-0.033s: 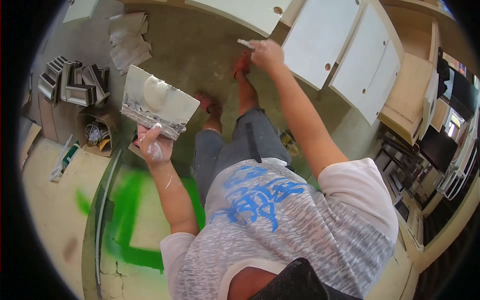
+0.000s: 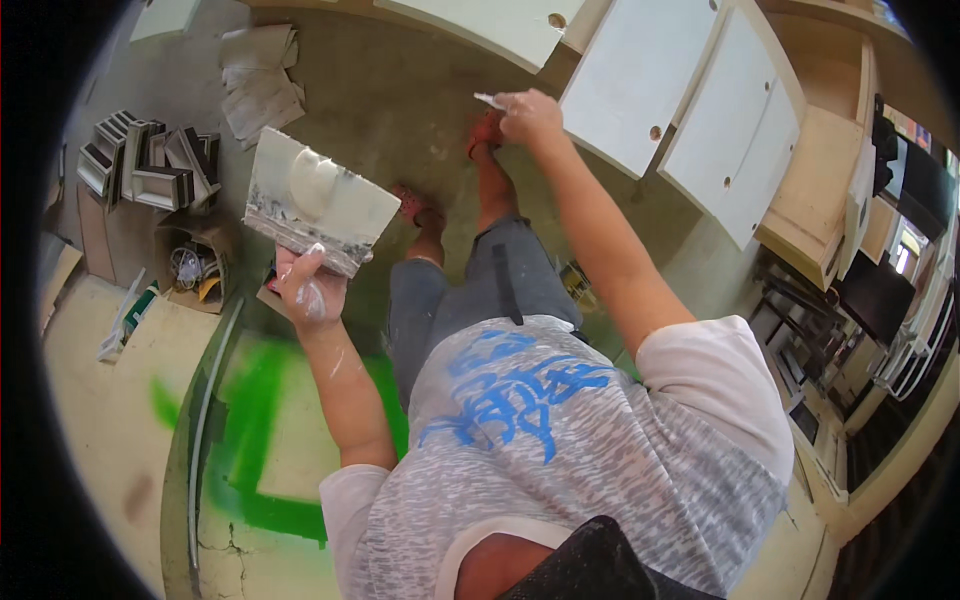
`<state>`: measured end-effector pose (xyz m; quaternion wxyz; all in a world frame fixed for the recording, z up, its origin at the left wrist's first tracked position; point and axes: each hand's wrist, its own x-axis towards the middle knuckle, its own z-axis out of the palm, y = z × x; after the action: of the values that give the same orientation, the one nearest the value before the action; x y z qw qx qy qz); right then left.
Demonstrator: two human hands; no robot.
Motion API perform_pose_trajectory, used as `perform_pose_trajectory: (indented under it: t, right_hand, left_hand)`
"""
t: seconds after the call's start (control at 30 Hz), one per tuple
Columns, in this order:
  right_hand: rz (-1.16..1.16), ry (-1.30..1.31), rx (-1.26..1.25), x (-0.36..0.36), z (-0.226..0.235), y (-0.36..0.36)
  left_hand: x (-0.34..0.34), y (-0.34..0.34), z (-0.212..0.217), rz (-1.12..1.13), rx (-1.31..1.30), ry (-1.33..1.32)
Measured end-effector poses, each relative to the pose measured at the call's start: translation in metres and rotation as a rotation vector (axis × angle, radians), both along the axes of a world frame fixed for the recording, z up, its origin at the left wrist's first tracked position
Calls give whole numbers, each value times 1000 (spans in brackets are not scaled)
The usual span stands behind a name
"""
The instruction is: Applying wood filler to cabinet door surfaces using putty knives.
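Note:
My left hand [image 2: 312, 290] grips the lower edge of a flat putty board [image 2: 355, 207], thumb on its face. On the board sits a smooth mound of off-white putty [image 2: 314, 183], and grey-black smears and a crusted strip run along the lower edge. White putty marks my left thumb, palm and forearm. Stretched out ahead, my right hand [image 2: 533, 117] is closed around a thin tool with a whitish tip [image 2: 488, 100], perhaps a putty knife; most of it is hidden in the fist. That hand is nearest to a white cabinet door [image 2: 640, 85], apart from it.
Another white door [image 2: 735, 130] with round hinge holes stands beside an open wooden cabinet [image 2: 815, 180] on the right. At left are several small frames [image 2: 150, 165], a cardboard box [image 2: 165, 240] with cables, and pale sheets [image 2: 260, 85] on the floor.
My right hand has shifted slightly nearer to me and a little left with the thin tool, whose tip is lower. My left hand and the putty board have hardly moved.

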<state>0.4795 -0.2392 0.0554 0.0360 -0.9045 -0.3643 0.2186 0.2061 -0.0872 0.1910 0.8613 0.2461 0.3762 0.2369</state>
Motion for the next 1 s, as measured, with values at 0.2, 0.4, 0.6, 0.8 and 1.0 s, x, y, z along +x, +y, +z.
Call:
perform_pose_trajectory:
  t: [0.2, 0.4, 0.6, 0.8, 1.0]
  right_hand:
    - [-379, 496, 781, -56, 76, -14]
    - [372, 308, 1101, -86, 170, 8]
    - [-583, 605, 718, -46, 80, -34]
    - [-1368, 781, 886, 30, 1, -26]
    - [-1154, 796, 469, 46, -14, -13]
  left_hand:
    - [-7, -3, 0, -82, -93, -115]
    - [38, -15, 2, -140, -181, -175]
    - [43, 5, 13, -156, -88, -289]
    - [53, 19, 20, -135, -94, -246]
    - [64, 19, 14, -174, -101, -251]
